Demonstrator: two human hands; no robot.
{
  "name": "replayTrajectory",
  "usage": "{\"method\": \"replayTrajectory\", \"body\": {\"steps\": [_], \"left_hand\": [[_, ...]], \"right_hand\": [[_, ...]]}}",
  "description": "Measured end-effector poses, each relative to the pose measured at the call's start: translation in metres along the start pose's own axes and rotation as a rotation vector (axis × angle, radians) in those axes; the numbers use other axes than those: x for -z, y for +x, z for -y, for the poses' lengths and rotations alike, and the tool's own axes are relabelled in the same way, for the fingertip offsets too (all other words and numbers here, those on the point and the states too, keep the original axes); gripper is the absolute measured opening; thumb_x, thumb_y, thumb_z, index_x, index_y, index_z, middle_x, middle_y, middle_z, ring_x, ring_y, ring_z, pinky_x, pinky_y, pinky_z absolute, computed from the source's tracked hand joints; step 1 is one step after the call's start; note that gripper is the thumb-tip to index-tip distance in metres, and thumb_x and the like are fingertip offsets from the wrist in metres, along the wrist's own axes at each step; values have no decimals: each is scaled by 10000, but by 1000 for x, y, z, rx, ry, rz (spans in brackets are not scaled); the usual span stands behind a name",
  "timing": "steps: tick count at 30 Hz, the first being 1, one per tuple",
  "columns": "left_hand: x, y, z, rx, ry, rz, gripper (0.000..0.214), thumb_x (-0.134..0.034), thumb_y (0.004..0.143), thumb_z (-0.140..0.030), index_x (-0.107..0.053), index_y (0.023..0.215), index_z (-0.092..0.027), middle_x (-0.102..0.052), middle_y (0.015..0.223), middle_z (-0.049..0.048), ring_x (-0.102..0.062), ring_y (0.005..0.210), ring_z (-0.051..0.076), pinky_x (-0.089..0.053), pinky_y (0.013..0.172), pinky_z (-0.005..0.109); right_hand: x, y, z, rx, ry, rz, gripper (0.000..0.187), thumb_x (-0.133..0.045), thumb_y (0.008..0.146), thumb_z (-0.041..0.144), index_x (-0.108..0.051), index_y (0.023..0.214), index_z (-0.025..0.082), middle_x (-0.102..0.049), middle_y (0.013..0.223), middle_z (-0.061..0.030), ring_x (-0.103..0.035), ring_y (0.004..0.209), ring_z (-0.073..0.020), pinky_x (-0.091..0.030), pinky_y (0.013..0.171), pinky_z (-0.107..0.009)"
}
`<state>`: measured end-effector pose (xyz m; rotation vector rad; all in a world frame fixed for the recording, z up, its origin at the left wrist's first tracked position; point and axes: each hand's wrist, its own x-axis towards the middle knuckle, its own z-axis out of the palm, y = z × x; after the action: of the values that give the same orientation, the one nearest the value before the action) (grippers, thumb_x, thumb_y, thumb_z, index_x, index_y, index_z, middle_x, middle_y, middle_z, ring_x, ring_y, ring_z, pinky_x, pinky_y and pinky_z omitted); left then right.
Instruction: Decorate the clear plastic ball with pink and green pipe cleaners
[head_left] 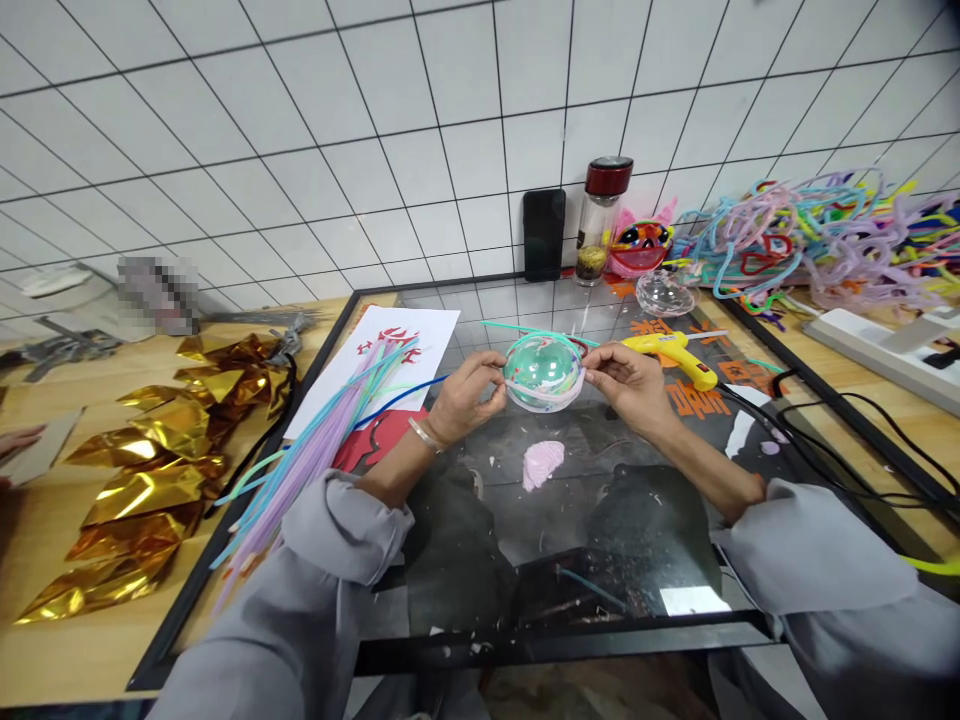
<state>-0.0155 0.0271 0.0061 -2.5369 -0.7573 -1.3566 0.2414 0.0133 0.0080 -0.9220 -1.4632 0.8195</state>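
Note:
Between my two hands is a clear, green-tinted plastic dome (541, 368) with a pale pink pipe cleaner (551, 402) running along its near edge. My left hand (469, 397) pinches the left end of that edge with thumb and fingertips. At the right end, my right hand (628, 385) pinches the edge in the same way. A turquoise pipe cleaner (514, 327) lies just behind the dome. Nearer me, a crumpled pink piece (542, 465) rests on the dark glass tabletop (517, 540).
Right of my right hand lies a yellow glue gun (675, 352), its black cord trailing right. Bundled pipe cleaners (322, 450) lie over white paper (427, 330) on the left, beside gold foil (161, 470). A bottle (596, 235) and phone (544, 235) stand by the wall.

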Motion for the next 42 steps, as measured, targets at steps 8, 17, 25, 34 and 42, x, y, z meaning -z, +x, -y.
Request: {"method": "replayTrajectory", "body": {"steps": [8,17,25,34,42], "left_hand": [[-3,-2,3,67,-24,28,84,-567,833,-95,-555,822,-178,-677,1003,97,-675,967,161,-586,833,298],[0,-1,-1,144,-153,31,57,-622,846,-145,-606,901,-150,-693,1045,141,-682,1013,190,-573,886,339],[-6,-3,1,182,-210,2,36,-630,855,-167,-623,888,-156,-706,1055,135,-692,1002,192,-572,870,351],[-7,0,-2,214,-199,25,51,-549,881,-130,-569,859,-172,-684,1053,113,-668,1019,174,-548,860,321],[-10,-1,-1,238,-206,-2,67,-532,888,-125,-549,846,-174,-685,1003,95,-672,964,155,-538,833,296]], "right_hand": [[-1,1,1,-59,47,-6,179,-760,684,335,-674,764,201,-657,723,-3,-600,686,-152,-502,657,-302],[2,2,-5,-100,89,-39,146,-772,654,281,-684,727,190,-668,693,2,-597,651,-136,-504,630,-287],[7,2,-1,-93,34,-65,154,-807,642,305,-704,707,212,-685,707,-7,-619,659,-144,-537,641,-288],[9,2,0,-58,-32,-51,150,-798,673,329,-701,712,222,-702,751,-22,-641,706,-165,-555,677,-309],[8,1,-1,-27,-66,-44,131,-763,700,331,-683,704,228,-693,752,-24,-639,731,-175,-544,706,-321]]}}
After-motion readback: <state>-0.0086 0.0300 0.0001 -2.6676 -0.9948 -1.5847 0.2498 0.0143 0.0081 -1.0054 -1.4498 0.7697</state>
